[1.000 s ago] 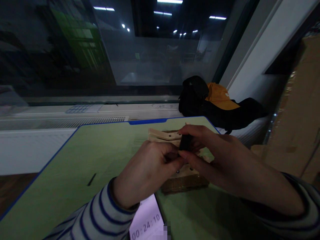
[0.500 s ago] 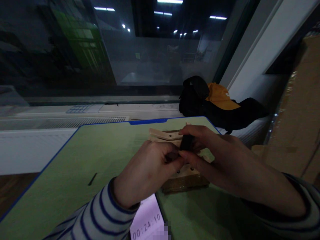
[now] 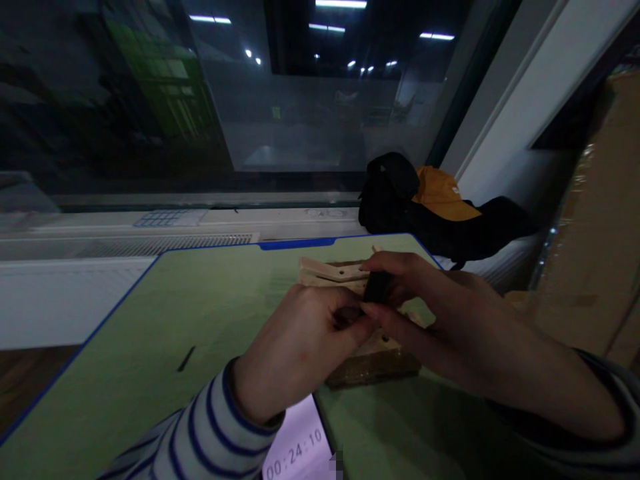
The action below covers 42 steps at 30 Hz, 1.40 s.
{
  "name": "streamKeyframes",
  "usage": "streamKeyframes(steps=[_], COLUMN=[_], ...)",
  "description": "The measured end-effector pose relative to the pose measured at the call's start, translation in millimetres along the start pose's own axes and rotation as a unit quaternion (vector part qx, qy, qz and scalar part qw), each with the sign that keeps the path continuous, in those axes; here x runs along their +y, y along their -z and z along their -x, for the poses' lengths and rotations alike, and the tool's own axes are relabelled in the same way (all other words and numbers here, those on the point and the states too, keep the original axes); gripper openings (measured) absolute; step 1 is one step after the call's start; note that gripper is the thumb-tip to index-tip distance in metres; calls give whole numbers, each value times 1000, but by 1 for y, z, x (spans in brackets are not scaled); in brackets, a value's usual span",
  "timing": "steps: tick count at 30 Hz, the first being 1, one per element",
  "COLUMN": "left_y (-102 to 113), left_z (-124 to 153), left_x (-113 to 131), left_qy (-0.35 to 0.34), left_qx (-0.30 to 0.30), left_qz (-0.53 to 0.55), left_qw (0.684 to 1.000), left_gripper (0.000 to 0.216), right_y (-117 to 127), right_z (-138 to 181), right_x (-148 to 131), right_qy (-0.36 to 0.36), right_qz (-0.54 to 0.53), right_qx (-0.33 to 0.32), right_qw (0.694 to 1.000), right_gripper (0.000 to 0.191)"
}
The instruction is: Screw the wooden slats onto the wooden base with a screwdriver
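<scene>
My right hand [image 3: 420,300] pinches a small black block-shaped piece [image 3: 376,287] between thumb and fingers. My left hand [image 3: 310,333] is closed, its thumb and forefinger tips meeting the right thumb at the lower end of that piece; whatever they grip is hidden. Beneath both hands lie light wooden pieces with round holes [image 3: 325,270], on top of a brown taped box [image 3: 373,372]. The hands cover most of the wood and the middle of the box.
The green table [image 3: 200,300] has a blue edge. On it lie a thin dark strip [image 3: 186,359] and a phone [image 3: 295,443] showing a timer. Behind stand a black bag [image 3: 387,187] and an orange cap [image 3: 443,193] by the window. Cardboard [image 3: 590,220] rises at the right.
Both hands stay at the black piece, with barely any shift of the fingers. The whole view has moved very slightly.
</scene>
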<state>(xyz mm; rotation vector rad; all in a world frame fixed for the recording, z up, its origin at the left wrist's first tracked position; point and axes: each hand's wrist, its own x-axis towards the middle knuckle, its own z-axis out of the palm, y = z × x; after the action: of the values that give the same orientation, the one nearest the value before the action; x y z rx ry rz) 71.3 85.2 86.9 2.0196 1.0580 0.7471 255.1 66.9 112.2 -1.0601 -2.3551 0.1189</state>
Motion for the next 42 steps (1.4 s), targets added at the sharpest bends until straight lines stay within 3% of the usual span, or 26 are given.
streamKeyframes(steps=[11, 18, 25, 42], left_y=[1, 2, 2, -2], left_z=[1, 2, 2, 2], left_x=[3, 4, 3, 3], left_qy=[-10, -25, -30, -4], left_qx=[11, 2, -16, 2], left_qz=[-17, -8, -30, -31], left_qw=[1000, 1000, 999, 1000], left_gripper=[13, 17, 17, 14], right_y=[0, 5, 5, 5], right_z=[-1, -2, -2, 0], right_x=[-2, 0, 2, 4], right_qy=[-22, 14, 41, 50], right_qz=[-18, -9, -4, 30], right_qx=[0, 21, 11, 25], right_qw=[1000, 1000, 999, 998], right_gripper=[35, 52, 38, 34])
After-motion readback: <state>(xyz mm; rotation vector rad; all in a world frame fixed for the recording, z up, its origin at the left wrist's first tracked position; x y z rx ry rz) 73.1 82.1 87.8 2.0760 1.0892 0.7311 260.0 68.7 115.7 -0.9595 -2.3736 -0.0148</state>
